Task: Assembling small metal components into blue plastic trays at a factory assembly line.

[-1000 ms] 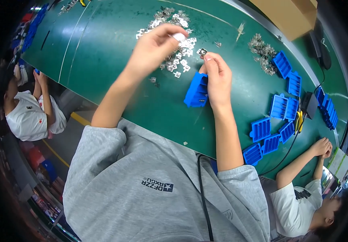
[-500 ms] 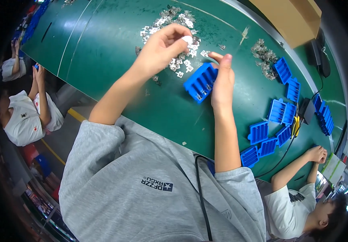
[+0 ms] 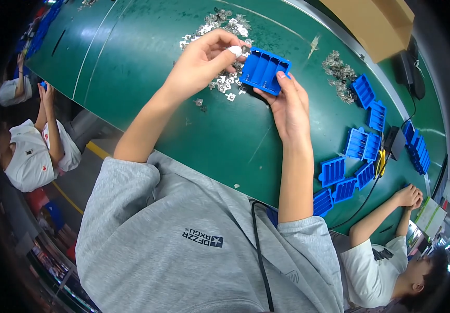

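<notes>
Person at far left: this person, in a white shirt, sits beside the green surface.
Left hand: the fingers are bent and pinch a small metal piece; the thumb wears a white cover.
Pile of metal pieces: it lies on the surface, partly behind the left hand.
Blue box: it is raised above the surface, tilted, with its slots facing the person; its upper left corner is just beside the left fingertips, but if they touch, I cannot tell.
Right hand: it grasps the box, thumb on the lower right edge, other fingers beneath and behind.
Grey pile: it lies near more blue boxes.
Person at right: the two hands are together at the surface edge.
</notes>
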A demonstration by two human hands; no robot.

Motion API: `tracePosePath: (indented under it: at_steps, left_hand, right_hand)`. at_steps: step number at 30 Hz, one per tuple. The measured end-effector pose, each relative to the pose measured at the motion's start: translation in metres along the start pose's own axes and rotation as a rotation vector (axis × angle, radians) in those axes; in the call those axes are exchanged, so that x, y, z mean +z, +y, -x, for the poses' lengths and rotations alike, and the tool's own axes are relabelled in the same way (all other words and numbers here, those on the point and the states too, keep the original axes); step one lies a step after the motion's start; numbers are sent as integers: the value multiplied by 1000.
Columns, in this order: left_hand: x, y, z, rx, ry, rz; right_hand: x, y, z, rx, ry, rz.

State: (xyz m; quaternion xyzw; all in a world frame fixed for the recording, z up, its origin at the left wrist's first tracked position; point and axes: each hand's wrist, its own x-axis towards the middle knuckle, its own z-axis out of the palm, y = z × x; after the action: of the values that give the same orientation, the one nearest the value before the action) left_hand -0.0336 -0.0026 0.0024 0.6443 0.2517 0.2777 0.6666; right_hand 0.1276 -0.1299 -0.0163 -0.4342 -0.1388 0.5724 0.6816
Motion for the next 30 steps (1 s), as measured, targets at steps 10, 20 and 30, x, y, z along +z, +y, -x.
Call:
tracePosePath:
  at_steps: [10, 20, 30]
  left_hand:
    - [1, 9, 3, 316, 76, -609]
    - [13, 2, 2, 542, 43, -782]
    - [15, 0, 2, 518, 60, -824]
  right_hand:
    - [5, 5, 2, -71, 49, 163]
    - [11, 12, 5, 12, -46, 244]
    - [15, 15, 6, -34, -64, 300]
